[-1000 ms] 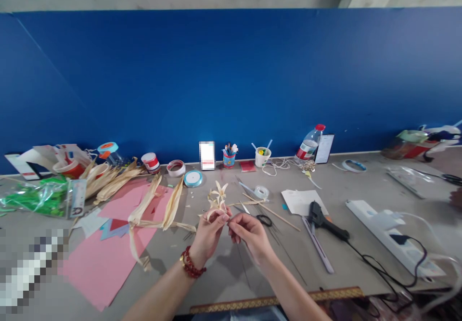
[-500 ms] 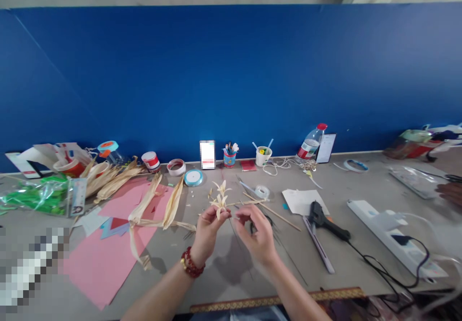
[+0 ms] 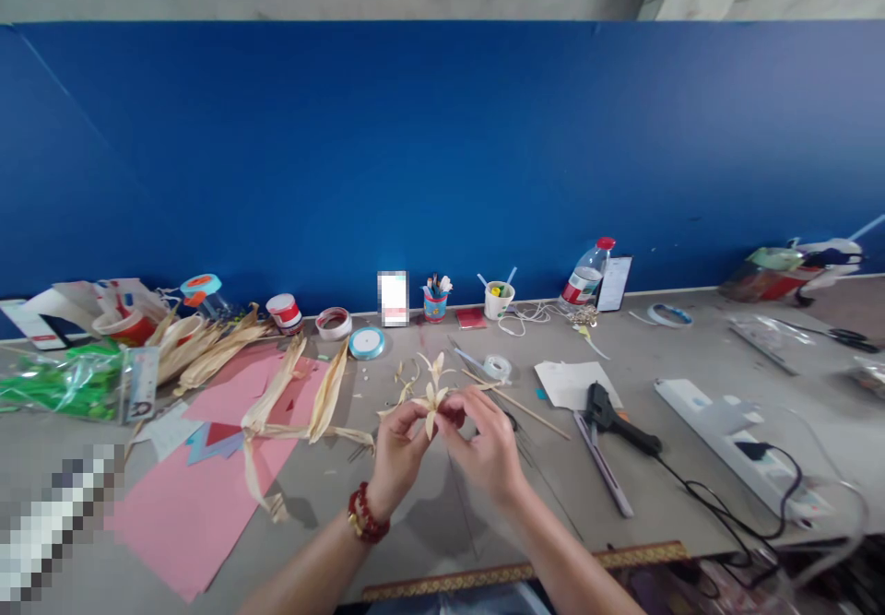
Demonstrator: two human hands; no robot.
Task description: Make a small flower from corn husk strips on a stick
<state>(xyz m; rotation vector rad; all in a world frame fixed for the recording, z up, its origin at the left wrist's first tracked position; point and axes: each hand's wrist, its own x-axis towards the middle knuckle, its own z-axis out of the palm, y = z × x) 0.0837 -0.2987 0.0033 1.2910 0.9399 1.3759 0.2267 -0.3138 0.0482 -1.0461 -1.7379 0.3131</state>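
Note:
Two pale, pointed-petal husk flowers show between my hands; the lower flower sits right at my fingertips, with another flower just above it. My left hand, with red beads at the wrist, pinches the lower flower from the left. Closed too, my right hand presses thumb and fingers against the same flower's right side. Their fingertips nearly meet and hide the flower's base. Thin dark wires lie on the table below the hands.
Dried husks and pink paper lie left. A glue gun, a power strip and a clear tape roll are on the right. Behind stand a pen cup and a bottle.
My right hand has moved left, onto the flower beside my left fingers. The flower has turned slightly. At the far right, another person's hand has left the view.

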